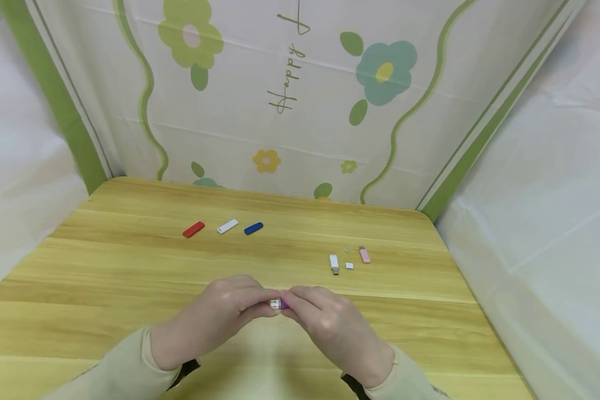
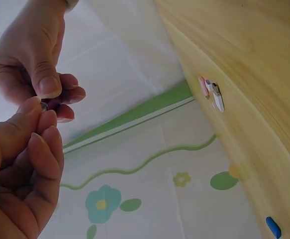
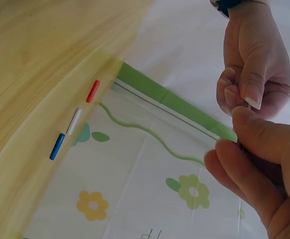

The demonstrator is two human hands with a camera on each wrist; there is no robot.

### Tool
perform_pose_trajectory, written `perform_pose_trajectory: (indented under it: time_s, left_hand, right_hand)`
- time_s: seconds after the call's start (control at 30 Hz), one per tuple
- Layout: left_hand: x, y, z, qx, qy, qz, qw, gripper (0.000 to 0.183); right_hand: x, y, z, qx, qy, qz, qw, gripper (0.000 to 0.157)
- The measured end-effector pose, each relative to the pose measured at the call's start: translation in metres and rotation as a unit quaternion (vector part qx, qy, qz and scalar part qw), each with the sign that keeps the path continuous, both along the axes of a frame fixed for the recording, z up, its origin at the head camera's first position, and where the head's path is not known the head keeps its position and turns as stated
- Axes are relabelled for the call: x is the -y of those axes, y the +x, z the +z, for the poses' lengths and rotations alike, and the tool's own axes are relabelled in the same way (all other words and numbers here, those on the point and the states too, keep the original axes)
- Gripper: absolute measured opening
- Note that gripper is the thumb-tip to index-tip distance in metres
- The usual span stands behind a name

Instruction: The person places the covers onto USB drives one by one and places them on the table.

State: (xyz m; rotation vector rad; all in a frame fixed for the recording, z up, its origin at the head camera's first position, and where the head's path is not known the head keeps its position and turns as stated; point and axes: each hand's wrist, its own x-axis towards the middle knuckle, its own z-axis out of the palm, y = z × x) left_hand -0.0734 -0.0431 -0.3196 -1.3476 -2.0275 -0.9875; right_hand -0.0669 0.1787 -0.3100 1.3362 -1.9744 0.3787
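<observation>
- Fingers (image 1: 256, 296) of the 2 hands are bent into pinches, barely apart, with the purple stick (image 1: 284, 304) between them: the left hand (image 1: 220, 304) holds the end with the metal plug (image 1: 274, 304), the right hand (image 1: 327, 319) the purple body. For good work, I would keep the 2 wrists level and any force along the stick's length; a sideways bend could strain the plug.
- Table (image 1: 145, 261): the hands meet above its near part, about midway across. Working over it looks wise, since a small part that slips would land within reach.
- The purple stick's body is mostly covered by the right fingers. A firm grip there and a lighter one at the plug should serve best.
- 3 sticks lie in a loose row at the far left: red stick (image 1: 193, 229), far white stick (image 1: 227, 226), blue stick (image 1: 253, 228). No plug shows on these.
- 2 sticks lie to the right, plugs bare: near white stick (image 1: 334, 261) and pink stick (image 1: 365, 256).
- Caps come nearest to containers. The white cap (image 1: 349, 266) lies between those 2 sticks, apart from both, with no plug in it.
- A clear bit (image 1: 346, 250) beyond it may be a cap; I cannot tell. Nor can I tell whether a clear cap surrounds the held plug.
</observation>
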Motion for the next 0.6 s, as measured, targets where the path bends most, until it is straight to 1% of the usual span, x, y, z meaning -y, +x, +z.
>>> perform_pose_trajectory:
  time_s: [0.1, 0.23, 0.37, 0.47, 0.53, 0.6]
  left_hand:
    - [0.000, 0.000, 0.000, -0.001, -0.004, 0.003, 1.0000, 0.024]
    - [0.000, -0.001, 0.000, 0.000, -0.008, 0.012, 0.9999, 0.023]
    - [0.001, -0.002, -0.002, 0.010, -0.013, 0.016, 0.9997, 0.018]
    - [0.001, -0.005, -0.005, 0.038, -0.038, 0.028, 0.9982, 0.020]
    - [0.001, -0.008, -0.007, 0.072, -0.069, 0.042, 0.9942, 0.018]
    - [0.001, -0.013, -0.009, 0.115, -0.107, 0.058, 0.9858, 0.015]
  right_hand:
    - [0.001, 0.000, -0.002, -0.014, -0.005, -0.009, 1.000, 0.028]
    - [0.003, 0.000, -0.004, -0.024, -0.007, -0.021, 0.999, 0.029]
    - [0.005, 0.000, -0.006, -0.016, 0.004, -0.034, 0.999, 0.029]
    - [0.006, -0.003, -0.009, 0.018, 0.024, -0.043, 0.999, 0.017]
    - [0.007, -0.009, -0.012, 0.067, 0.037, -0.041, 0.996, 0.014]
    - [0.008, -0.017, -0.015, 0.122, 0.054, -0.038, 0.990, 0.017]
